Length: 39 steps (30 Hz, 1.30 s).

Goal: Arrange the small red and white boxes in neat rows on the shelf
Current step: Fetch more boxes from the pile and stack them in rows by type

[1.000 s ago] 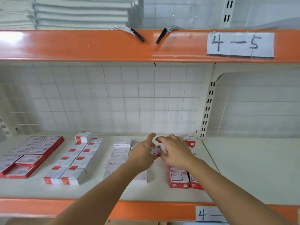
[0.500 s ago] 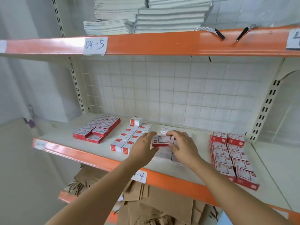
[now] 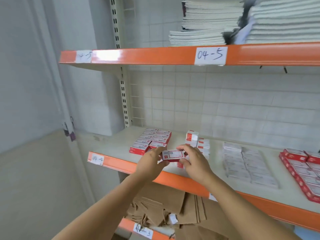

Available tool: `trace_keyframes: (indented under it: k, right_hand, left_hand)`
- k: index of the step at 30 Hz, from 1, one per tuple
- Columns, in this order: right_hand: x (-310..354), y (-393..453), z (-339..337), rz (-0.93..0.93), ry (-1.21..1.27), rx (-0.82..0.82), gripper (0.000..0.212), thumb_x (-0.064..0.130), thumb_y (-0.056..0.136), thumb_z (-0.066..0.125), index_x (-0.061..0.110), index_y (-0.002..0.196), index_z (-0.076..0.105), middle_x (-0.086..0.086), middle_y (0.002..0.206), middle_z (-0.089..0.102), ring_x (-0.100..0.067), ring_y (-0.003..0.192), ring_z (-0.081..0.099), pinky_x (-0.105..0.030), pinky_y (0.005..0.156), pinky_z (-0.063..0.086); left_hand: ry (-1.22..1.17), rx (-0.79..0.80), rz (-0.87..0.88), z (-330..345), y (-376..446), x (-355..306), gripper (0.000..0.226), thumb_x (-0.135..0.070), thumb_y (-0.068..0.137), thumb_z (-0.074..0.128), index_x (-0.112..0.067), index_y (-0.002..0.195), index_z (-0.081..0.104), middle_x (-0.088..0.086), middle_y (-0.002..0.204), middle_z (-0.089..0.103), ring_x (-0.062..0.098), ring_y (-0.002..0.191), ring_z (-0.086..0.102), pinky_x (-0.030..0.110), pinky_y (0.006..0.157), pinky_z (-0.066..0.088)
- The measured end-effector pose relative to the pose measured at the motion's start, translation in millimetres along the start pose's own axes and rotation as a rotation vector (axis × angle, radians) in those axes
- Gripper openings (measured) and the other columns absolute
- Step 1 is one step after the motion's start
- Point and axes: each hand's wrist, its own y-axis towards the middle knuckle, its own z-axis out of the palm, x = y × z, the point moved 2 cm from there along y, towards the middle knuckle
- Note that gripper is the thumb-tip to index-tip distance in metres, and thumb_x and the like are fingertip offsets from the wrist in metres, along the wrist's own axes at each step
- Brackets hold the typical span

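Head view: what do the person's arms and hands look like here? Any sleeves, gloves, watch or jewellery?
Both forearms are bare as far as the frame shows, with no sleeve in view. The left hand and right hand wear no gloves. No watch, bracelet or ring shows on the visible wrists and fingers. No markings can be made out.

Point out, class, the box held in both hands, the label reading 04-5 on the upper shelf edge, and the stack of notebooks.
held box point(image 3: 173, 155), head view, on its white top face.
04-5 label point(image 3: 210, 55), head view, on the handwriting.
notebook stack point(image 3: 207, 21), head view, on the stacked page edges.
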Motion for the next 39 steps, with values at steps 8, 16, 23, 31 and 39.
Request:
trace_keyframes:
  k: [8, 16, 23, 31, 39]
  right_hand:
    - [50, 11, 53, 0.104, 0.038, -0.235, 0.035, 0.028, 0.085, 0.066, 0.020, 0.118, 0.054, 0.005, 0.115, 0.053, -0.013, 0.106, 0.051, -0.027, 0.077, 0.043]
    - [49, 36, 53, -0.155, -0.247, -0.144, 0.038, 0.020, 0.092, 0.055, 0.022, 0.129, 0.049, 0.006, 0.127, 0.047, -0.016, 0.116, 0.044, -0.027, 0.080, 0.043]
    - [47, 55, 64, -0.160, -0.299, 0.006, 0.045, 0.015, 0.092, 0.054, 0.021, 0.135, 0.048, 0.006, 0.132, 0.044, -0.015, 0.122, 0.041, -0.027, 0.089, 0.039]
    - [41, 65, 81, 0.134, -0.342, -0.067, 0.042, 0.028, 0.090, 0.061, 0.020, 0.130, 0.049, 0.004, 0.125, 0.045, -0.014, 0.117, 0.045, -0.025, 0.087, 0.043]
    - [41, 76, 99, 0.201, -0.402, -0.015, 0.032, 0.027, 0.090, 0.062, 0.020, 0.119, 0.052, 0.005, 0.124, 0.050, -0.014, 0.112, 0.050, -0.026, 0.086, 0.044]
  left_hand:
    - [-1.387, 0.022, -0.508, -17, 9, 36, 0.015, 0.002, 0.091, 0.056, -0.004, 0.098, 0.045, 0.014, 0.083, 0.055, 0.018, 0.062, 0.063, 0.027, 0.065, 0.058]
    - [-0.935, 0.143, -0.412, -28, 36, 49, 0.033, 0.005, 0.093, 0.037, -0.011, 0.110, 0.061, 0.008, 0.086, 0.061, 0.015, 0.070, 0.058, 0.020, 0.058, 0.050]
    - [-0.638, 0.216, -0.297, -31, 56, 61, 0.022, 0.001, 0.093, 0.042, -0.014, 0.093, 0.057, 0.011, 0.083, 0.056, 0.020, 0.067, 0.050, 0.024, 0.055, 0.038]
    - [0.112, 0.010, 0.061, -36, 72, 96, 0.037, -0.030, 0.098, 0.044, -0.019, 0.133, 0.046, 0.001, 0.136, 0.048, 0.023, 0.126, 0.040, 0.033, 0.102, 0.033]
    - [0.333, 0.088, 0.153, -36, 73, 123, 0.049, -0.049, 0.098, 0.032, -0.026, 0.141, 0.035, -0.005, 0.147, 0.035, 0.018, 0.137, 0.025, 0.031, 0.111, 0.017]
